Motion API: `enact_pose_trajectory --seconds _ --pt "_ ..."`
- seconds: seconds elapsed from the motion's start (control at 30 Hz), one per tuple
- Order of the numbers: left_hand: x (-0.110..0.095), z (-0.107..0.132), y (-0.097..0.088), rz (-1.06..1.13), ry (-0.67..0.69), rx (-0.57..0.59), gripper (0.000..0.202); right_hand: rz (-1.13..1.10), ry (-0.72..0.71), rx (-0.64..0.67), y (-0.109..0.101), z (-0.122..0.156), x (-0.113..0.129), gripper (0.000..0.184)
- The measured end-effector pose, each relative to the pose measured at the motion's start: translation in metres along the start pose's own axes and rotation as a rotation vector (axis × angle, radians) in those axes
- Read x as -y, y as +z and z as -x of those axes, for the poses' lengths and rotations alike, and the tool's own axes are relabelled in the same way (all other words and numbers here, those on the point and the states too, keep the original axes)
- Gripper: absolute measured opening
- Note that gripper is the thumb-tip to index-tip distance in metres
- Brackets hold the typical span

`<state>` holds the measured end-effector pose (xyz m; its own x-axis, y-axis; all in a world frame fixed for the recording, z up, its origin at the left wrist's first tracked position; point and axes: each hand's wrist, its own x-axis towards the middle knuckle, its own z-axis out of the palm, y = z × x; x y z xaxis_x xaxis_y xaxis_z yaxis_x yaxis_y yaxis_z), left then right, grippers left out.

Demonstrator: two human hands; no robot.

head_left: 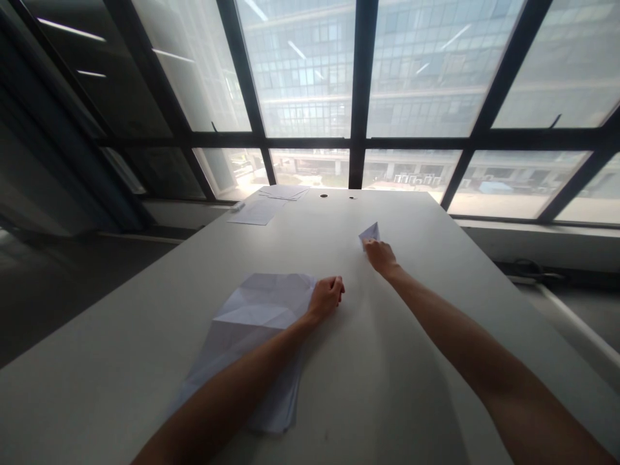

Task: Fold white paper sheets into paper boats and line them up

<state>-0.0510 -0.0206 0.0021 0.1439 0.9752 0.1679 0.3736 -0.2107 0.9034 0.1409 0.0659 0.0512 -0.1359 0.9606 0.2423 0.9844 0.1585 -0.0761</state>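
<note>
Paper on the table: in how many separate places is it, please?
3: the folded piece at the right hand; the creased stack, partly covered by the left forearm; the flat sheets, far left on the table. More sheets may be hidden in the stack.

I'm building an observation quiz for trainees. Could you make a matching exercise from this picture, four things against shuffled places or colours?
1. Right hand
2. Left hand
3. Creased sheets
4. Window frame

A. Dark
B. At the small folded paper
C. White, partly hidden by the left forearm
D. By the sheets' right edge

Pairs: 1-B, 2-D, 3-C, 4-A
</note>
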Motion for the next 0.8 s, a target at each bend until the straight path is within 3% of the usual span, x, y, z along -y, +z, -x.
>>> enact_pose_trajectory --seconds 0.13,0.4,0.57,0.8 --pt "-0.002 0.001 0.0 0.0 0.007 -0.007 0.045 0.015 -0.006 -0.009 0.001 0.001 0.002 0.029" --pt "-0.001 -0.001 0.0 0.01 -0.018 -0.011 0.044 -0.061 0.133 -0.051 0.017 0.011 -0.003 0.04" --pt "-0.001 -0.001 0.0 0.007 -0.02 -0.007 0.043 -0.347 0.362 -0.125 0.03 0.01 -0.012 0.05" --pt "-0.003 0.001 0.0 0.012 -0.014 -0.008 0.044 -0.549 0.619 -0.175 0.045 -0.011 -0.027 0.028"
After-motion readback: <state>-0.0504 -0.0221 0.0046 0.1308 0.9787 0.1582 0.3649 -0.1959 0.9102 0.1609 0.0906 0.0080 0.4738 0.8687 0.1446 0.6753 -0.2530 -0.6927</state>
